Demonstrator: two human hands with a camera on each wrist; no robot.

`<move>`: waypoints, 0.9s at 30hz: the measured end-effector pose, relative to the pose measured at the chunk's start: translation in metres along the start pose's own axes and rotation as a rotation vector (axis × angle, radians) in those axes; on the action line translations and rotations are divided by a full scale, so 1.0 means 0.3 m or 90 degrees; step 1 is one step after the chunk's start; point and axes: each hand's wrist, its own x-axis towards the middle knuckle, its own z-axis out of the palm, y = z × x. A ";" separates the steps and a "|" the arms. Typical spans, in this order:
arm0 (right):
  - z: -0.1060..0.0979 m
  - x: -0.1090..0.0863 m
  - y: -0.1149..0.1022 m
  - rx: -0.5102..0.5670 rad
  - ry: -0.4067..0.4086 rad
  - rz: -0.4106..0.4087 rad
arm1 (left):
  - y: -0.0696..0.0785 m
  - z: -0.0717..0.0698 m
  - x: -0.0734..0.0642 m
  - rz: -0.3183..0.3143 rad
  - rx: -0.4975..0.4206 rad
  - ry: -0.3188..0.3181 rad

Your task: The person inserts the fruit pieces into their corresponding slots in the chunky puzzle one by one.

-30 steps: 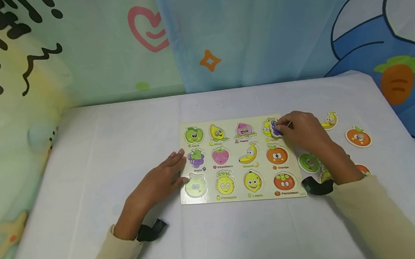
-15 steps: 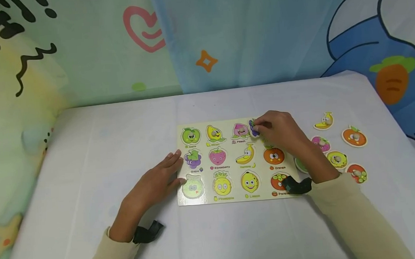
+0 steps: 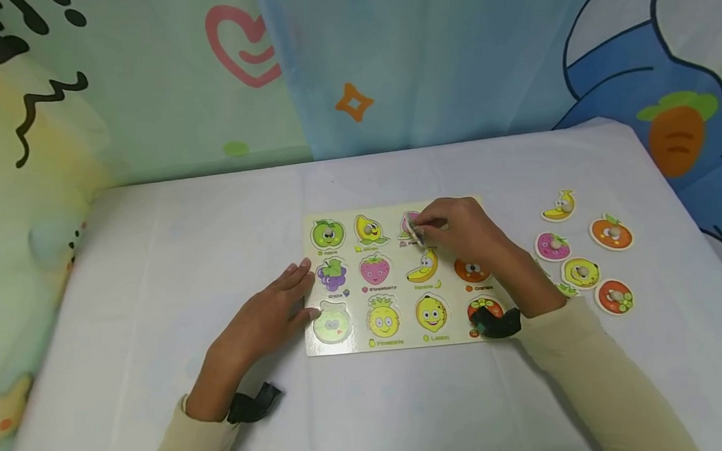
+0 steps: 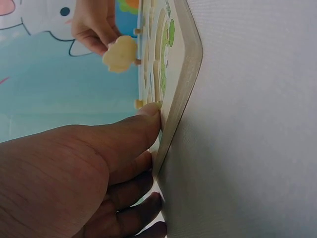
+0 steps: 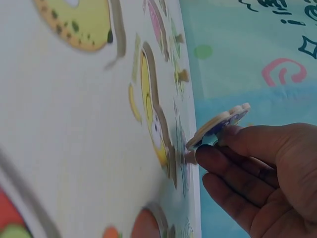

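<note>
A pale fruit puzzle board [image 3: 353,274] lies flat on the white table. My left hand [image 3: 267,317] rests at its left edge; in the left wrist view the thumb [image 4: 143,116] lies on the board's rim and the other fingers are beside it. Over the top row, my right hand [image 3: 467,229] pinches a grape puzzle piece [image 5: 220,124] between thumb and fingers. The piece is tilted nearly edge-on, overlapping the peach [image 3: 406,226] in the head view. Its plain wooden back [image 4: 120,53] shows in the left wrist view.
Loose knobbed pieces lie right of the board: a banana [image 3: 560,206], an orange [image 3: 612,233], a strawberry [image 3: 552,246], a lemon [image 3: 581,273] and a red fruit [image 3: 614,297]. A pineapple piece [image 3: 568,290] is partly hidden by the right arm. A printed curtain [image 3: 425,56] hangs behind.
My right hand has carried the grape piece leftward along the top row, from over the right-hand corner to the peach, and turned it edge-on. The left hand keeps its place on the board's edge.
</note>
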 end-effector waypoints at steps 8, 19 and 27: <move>0.034 0.013 -0.040 0.030 -0.012 -0.013 | -0.005 0.003 0.000 0.007 -0.005 0.008; 0.092 0.035 -0.088 0.053 -0.033 -0.032 | -0.002 0.001 0.003 0.001 -0.005 0.003; 0.134 0.050 -0.131 0.062 -0.062 -0.041 | -0.005 0.003 0.001 0.007 0.001 0.004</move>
